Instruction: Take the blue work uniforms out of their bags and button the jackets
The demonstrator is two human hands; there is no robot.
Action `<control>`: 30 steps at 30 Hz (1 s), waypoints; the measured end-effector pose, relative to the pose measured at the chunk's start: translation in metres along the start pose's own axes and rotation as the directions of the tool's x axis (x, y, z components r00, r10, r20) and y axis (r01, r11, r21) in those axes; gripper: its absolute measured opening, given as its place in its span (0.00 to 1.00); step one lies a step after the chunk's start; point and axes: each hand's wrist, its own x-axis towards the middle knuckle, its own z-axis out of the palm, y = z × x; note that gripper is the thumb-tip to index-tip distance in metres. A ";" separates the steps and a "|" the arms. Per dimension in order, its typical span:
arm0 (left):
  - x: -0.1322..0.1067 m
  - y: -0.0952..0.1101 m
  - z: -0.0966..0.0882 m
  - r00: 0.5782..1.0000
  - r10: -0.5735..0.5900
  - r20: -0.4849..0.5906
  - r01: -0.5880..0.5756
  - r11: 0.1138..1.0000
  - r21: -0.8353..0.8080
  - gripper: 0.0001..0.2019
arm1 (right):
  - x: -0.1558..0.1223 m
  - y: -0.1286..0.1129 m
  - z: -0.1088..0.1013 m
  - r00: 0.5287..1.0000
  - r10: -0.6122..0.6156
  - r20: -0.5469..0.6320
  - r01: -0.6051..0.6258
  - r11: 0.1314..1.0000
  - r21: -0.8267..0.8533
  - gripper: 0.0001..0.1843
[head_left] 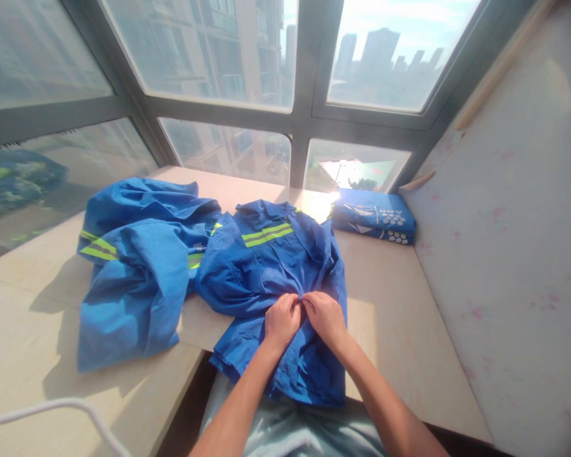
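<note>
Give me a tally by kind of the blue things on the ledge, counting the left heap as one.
Laid-out jacket, its front between the fingers of the left hand and right hand: 1
Loose heap of striped clothing: 1
Folded bundle with a white pattern: 1
Total: 3

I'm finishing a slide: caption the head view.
Left hand and right hand pinch the front of a blue jacket beside another blue garment on a sunlit surface.
</note>
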 end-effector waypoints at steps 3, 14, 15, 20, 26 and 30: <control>0.001 -0.002 0.001 1.000 0.009 -0.007 -0.009 1.000 -0.007 0.10 | -0.002 -0.003 0.003 1.000 -0.018 -0.003 0.018 0.999 -0.040 0.12; 0.002 -0.007 -0.003 0.999 0.016 0.032 -0.012 0.995 -0.101 0.14 | -0.001 -0.009 0.017 0.995 0.094 -0.021 -0.094 0.995 0.016 0.06; 0.002 -0.007 -0.004 0.999 0.021 0.033 -0.017 0.994 -0.112 0.13 | 0.000 -0.008 0.017 0.993 0.114 -0.018 -0.113 0.993 0.045 0.07; 0.003 -0.006 -0.007 0.999 0.036 0.021 -0.032 0.989 -0.143 0.13 | -0.003 -0.008 0.022 0.992 0.089 -0.094 -0.085 0.995 0.048 0.08; 0.000 -0.002 -0.008 0.999 0.027 0.037 -0.022 0.992 -0.124 0.12 | -0.011 -0.002 0.030 0.976 0.032 -0.214 -0.006 0.993 0.122 0.09; -0.002 -0.001 -0.006 1.000 0.002 0.027 0.001 0.994 -0.105 0.10 | -0.009 0.005 0.032 0.967 0.046 -0.249 0.004 0.981 0.196 0.07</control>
